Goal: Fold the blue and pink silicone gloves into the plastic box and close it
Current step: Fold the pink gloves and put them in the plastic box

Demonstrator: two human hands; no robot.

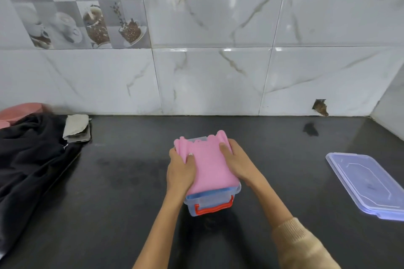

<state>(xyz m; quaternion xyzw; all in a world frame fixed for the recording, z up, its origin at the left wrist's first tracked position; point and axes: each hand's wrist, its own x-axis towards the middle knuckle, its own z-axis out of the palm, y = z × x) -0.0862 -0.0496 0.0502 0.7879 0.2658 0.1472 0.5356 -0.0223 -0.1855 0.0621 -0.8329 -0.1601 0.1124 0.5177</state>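
A clear plastic box (209, 204) with a red latch handle (214, 206) stands on the dark counter at the centre. A folded pink silicone glove (209, 166) lies across its top, covering the opening. My left hand (180, 170) grips the pink glove's left edge, thumb on top. My right hand (238, 161) holds the glove's right edge, thumb laid over it. A thin blue strip (215, 192), perhaps the blue glove, shows under the pink one at the near rim. The box's clear lid (367, 183) lies flat on the counter to the right.
A black cloth (28, 159) is heaped at the counter's left, with a pink object (19, 111) behind it and a grey rag on a phone-like item (77, 129) beside it. A tiled wall runs along the back; a side wall closes the right corner.
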